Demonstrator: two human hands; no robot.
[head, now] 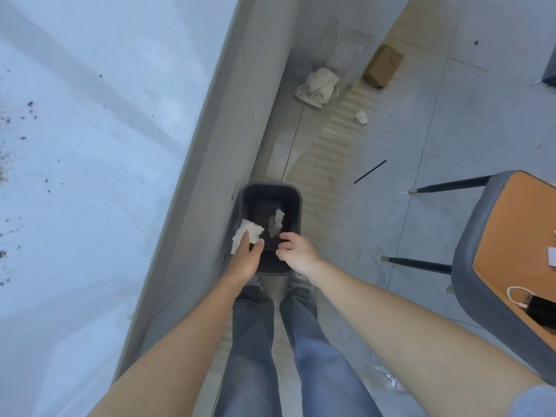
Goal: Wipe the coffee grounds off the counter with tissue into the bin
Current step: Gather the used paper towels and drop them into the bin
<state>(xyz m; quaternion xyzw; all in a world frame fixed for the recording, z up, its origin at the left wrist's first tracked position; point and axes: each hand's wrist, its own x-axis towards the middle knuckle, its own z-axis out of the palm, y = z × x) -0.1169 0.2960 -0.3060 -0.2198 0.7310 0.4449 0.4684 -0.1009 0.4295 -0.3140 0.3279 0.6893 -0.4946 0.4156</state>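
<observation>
Left hand: my left hand (244, 260) reaches down over the bin's left rim, fingers and thumb closed on a white tissue (248, 231) that sticks out past the fingertips.
Right hand: my right hand (296, 251) hangs over the near right part of the bin, fingers loosely curled. I see nothing in it, and I can't tell whether it touches the rim.
Bin: the dark grey bin (296, 195) stands on the floor against the base of the worktop, just ahead of my feet.
Inside the bin: a torn tissue piece (277, 222) shows within the opening. Whether it lies on the bottom I can't tell.
Coffee grounds: dark coffee grounds (30, 104) are scattered on the white worktop (90, 206) to my left, thickest near the frame's left edge.
Floor beyond: a crumpled cloth (319, 84), a cardboard box (383, 66), a small paper scrap (362, 116) and a thin black stick (370, 172) lie on the tiles, well apart from the bin.
Right side: a chair (475, 236) with an orange seat carries a white cable (516, 294).
</observation>
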